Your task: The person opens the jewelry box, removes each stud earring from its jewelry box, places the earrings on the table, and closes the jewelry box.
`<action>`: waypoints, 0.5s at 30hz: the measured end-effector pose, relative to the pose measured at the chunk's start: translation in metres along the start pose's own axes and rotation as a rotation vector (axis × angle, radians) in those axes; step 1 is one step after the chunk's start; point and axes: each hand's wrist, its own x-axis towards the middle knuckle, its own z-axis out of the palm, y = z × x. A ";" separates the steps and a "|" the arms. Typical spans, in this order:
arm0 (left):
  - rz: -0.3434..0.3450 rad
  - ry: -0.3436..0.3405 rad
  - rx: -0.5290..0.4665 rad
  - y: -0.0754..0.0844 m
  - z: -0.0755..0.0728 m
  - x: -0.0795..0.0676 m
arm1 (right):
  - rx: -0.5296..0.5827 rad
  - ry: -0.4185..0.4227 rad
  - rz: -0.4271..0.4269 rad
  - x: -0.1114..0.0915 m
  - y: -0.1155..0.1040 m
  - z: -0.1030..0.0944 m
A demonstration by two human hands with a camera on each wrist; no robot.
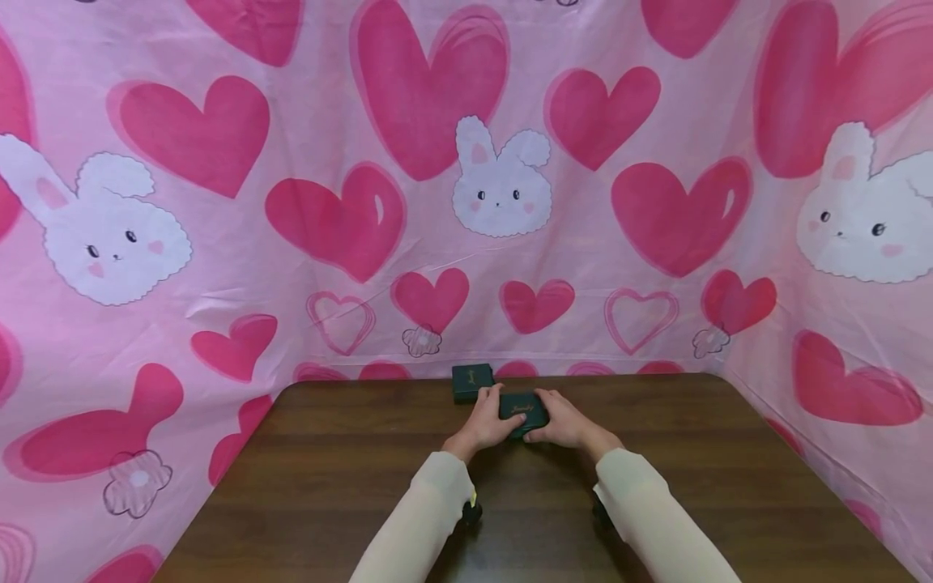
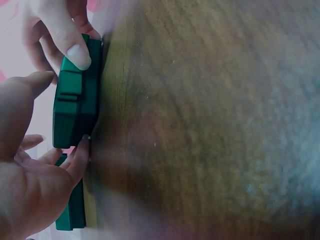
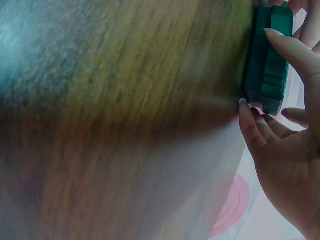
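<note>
A small dark green box [image 1: 521,405] with gold lettering on top lies near the far edge of the table, between both hands. My left hand [image 1: 487,423] holds it at its left end, fingers against the side and thumb reaching over the top. My right hand [image 1: 572,423] grips the other end, its thumb pressed on the front face. A raised tab [image 2: 71,84] shows on that front face in the left wrist view. Just behind and to the left sits a second green box [image 1: 472,380], also gold-lettered, near my left fingers.
The brown wooden table [image 1: 350,486] runs back to a pink cloth backdrop [image 1: 503,259] printed with hearts and rabbits, which also hangs along both sides. Dark wrist cameras [image 1: 472,512] sit under the cream sleeves [image 1: 417,518].
</note>
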 end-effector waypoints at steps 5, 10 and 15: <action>-0.005 -0.002 0.008 -0.003 0.000 0.001 | -0.016 0.004 -0.029 0.002 0.001 0.001; -0.004 -0.007 0.001 -0.005 0.000 0.002 | -0.005 0.018 -0.031 0.001 0.002 0.001; 0.001 -0.012 -0.023 -0.004 0.000 -0.001 | -0.001 0.013 -0.017 -0.001 0.001 0.002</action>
